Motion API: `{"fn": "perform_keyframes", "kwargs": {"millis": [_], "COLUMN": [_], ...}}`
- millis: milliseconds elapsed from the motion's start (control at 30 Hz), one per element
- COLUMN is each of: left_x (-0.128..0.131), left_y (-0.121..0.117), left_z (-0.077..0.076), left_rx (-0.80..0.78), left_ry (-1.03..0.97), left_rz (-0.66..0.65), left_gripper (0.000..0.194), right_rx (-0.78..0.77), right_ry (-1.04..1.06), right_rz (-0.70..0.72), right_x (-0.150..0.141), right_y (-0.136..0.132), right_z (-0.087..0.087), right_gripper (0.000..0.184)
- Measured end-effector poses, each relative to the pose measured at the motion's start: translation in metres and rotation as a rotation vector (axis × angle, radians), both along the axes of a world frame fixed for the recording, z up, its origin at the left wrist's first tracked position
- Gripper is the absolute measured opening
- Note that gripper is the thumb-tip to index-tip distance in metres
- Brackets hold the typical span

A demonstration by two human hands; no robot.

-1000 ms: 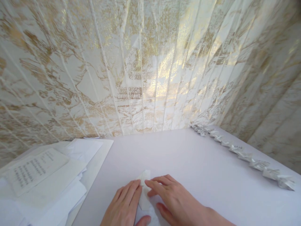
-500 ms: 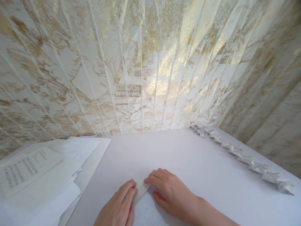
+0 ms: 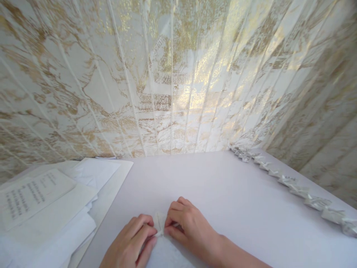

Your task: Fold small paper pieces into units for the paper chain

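A small folded piece of white paper (image 3: 160, 222) lies on the white table (image 3: 223, 193) near its front edge. My left hand (image 3: 131, 242) pinches the paper's left side with curled fingers. My right hand (image 3: 186, 227) pinches the right side, fingertips bent onto the fold. The two hands meet over the paper, and most of it is hidden beneath them.
A loose stack of white sheets (image 3: 50, 208), one with printed lines, lies at the left. A row of several small folded paper pieces (image 3: 295, 188) runs along the right edge. A gold-patterned white curtain (image 3: 178, 74) hangs behind and to the right.
My fingers went from lying flat on the paper to curling and pinching it. The paper's upright tip has been folded down, and the hands shifted slightly left.
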State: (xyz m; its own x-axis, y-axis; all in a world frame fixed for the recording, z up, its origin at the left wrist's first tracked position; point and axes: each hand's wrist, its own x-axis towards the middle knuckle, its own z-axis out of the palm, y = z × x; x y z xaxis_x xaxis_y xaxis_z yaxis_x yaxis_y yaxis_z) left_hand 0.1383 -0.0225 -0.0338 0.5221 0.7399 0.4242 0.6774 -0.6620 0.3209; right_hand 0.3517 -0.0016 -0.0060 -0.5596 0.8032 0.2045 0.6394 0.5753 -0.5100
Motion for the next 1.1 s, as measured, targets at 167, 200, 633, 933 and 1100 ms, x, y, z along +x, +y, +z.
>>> {"fn": "perform_keyframes", "kwargs": {"millis": [167,200,633,933,1100], "left_x": [-0.003,-0.003,0.005,-0.004,-0.012], "left_y": [0.002,0.002,-0.002,-0.006,-0.013], "left_z": [0.002,0.003,0.001,-0.003,-0.004], "left_rx": [-0.122,-0.143,-0.249,-0.212,-0.184], "left_ry": [0.050,0.065,0.026,-0.087,-0.149], "left_rz": [0.143,0.161,0.266,0.193,0.194], "left_gripper": [0.024,0.025,0.009,0.011,0.018], "right_rx": [-0.044,-0.044,-0.047,-0.151,-0.193], "right_ry": [-0.015,-0.025,0.013,0.109,0.127], "right_rz": [-0.086,-0.109,-0.214,-0.239,-0.255], "right_x": [-0.007,-0.008,-0.020,-0.025,-0.019], "right_y": [0.004,0.004,-0.003,-0.008,-0.011], "right_z": [-0.004,-0.005,-0.007,-0.003,0.001], "right_gripper": [0.015,0.015,0.021,0.030,0.035]}}
